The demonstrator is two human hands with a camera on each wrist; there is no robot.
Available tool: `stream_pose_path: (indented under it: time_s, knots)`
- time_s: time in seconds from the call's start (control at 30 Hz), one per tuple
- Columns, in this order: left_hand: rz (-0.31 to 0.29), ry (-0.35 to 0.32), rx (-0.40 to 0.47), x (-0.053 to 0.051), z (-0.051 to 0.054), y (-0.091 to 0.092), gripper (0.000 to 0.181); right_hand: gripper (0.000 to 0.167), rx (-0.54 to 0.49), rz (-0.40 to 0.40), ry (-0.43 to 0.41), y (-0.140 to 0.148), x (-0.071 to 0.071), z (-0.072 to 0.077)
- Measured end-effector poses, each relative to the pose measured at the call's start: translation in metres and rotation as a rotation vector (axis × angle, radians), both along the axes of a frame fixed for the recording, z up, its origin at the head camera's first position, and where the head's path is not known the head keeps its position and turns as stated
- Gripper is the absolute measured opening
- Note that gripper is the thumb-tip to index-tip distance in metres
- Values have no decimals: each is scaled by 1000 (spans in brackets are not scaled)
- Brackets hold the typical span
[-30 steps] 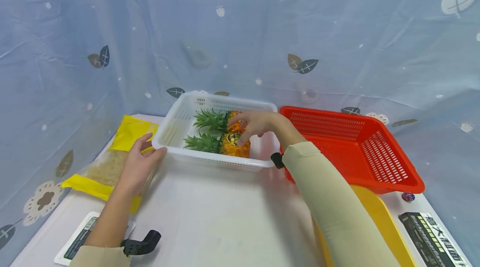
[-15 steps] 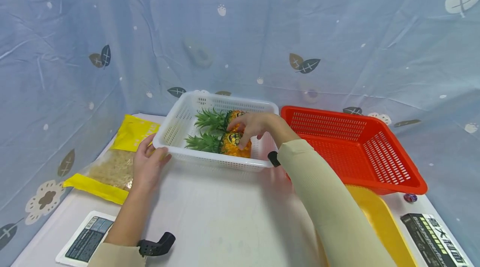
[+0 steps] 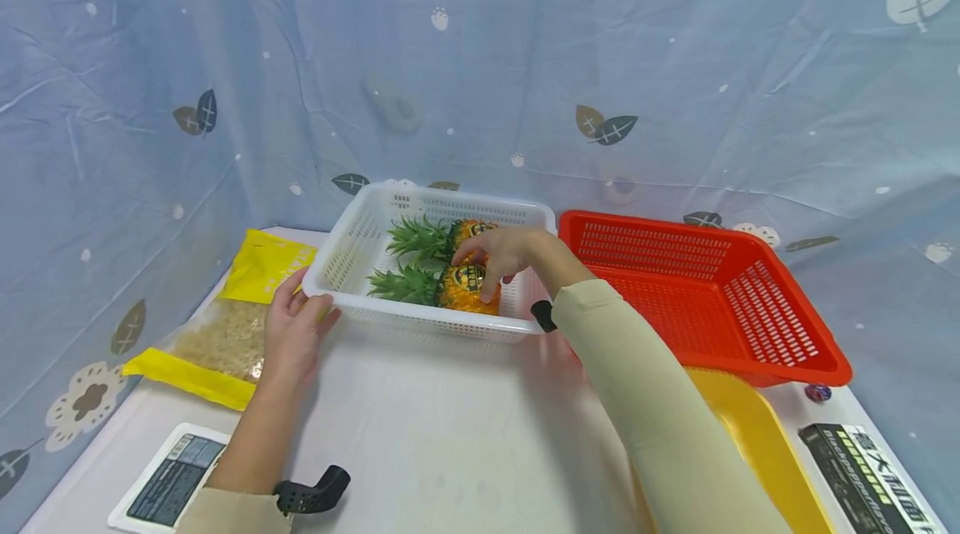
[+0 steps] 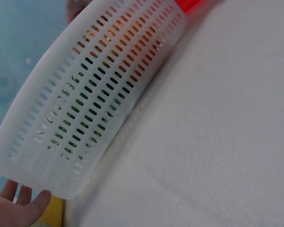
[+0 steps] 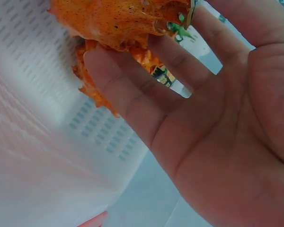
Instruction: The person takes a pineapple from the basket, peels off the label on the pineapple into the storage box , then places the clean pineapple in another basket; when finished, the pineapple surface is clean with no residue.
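Note:
Two orange pineapples with green leafy crowns lie side by side in a white perforated basket (image 3: 420, 313), crowns to the left. My right hand (image 3: 504, 255) grips the near pineapple (image 3: 463, 292). Its thumb is on the right side and its fingers reach over the far side, between the two fruits. The far pineapple (image 3: 468, 230) is partly hidden by this hand. In the right wrist view, fingers (image 5: 128, 90) lie against the orange skin. At the basket's front left corner, my left hand (image 3: 296, 330) touches the rim, with the thumb beside the corner in the left wrist view.
A red basket (image 3: 675, 342) stands right of the white one, with a yellow tray (image 3: 738, 417) in front. A black box (image 3: 862, 476) and a small round object (image 3: 817, 392) lie at the right. A yellow bag (image 3: 217, 338) and a white-edged flat pack (image 3: 172, 471) lie left.
My right hand has lowered and closed its fingers and thumb around the near pineapple. My left forearm has swung rightward, while the left hand stays at the basket corner.

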State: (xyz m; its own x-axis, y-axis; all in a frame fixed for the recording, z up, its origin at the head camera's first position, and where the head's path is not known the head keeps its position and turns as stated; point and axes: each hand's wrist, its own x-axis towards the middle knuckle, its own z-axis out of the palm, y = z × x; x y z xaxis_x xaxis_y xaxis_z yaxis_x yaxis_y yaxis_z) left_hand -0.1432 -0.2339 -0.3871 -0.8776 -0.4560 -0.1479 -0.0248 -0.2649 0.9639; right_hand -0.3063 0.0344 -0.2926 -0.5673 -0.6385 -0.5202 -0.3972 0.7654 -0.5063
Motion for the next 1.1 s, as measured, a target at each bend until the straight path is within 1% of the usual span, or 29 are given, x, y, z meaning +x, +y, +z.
stream_pose_path:
  time_s: [0.27, 0.4, 0.63, 0.93, 1.1]
  knots:
    - [13, -7, 22, 2, 2, -5, 63, 80, 30, 19, 1, -6, 1, 0]
    - [24, -2, 28, 3, 3, -6, 61, 78, 18, 5, 6, -7, 1, 1]
    - [25, 0, 51, 1, 3, -3, 60, 73, -34, 28, 17, -1, -1, 1]
    - [5, -17, 43, 0, 2, 0, 62, 67, -101, -31, -23, 7, -4, 0]
    - [2, -27, 38, 1, 0, -1, 60, 61, -157, -76, -90, 7, -2, 0]
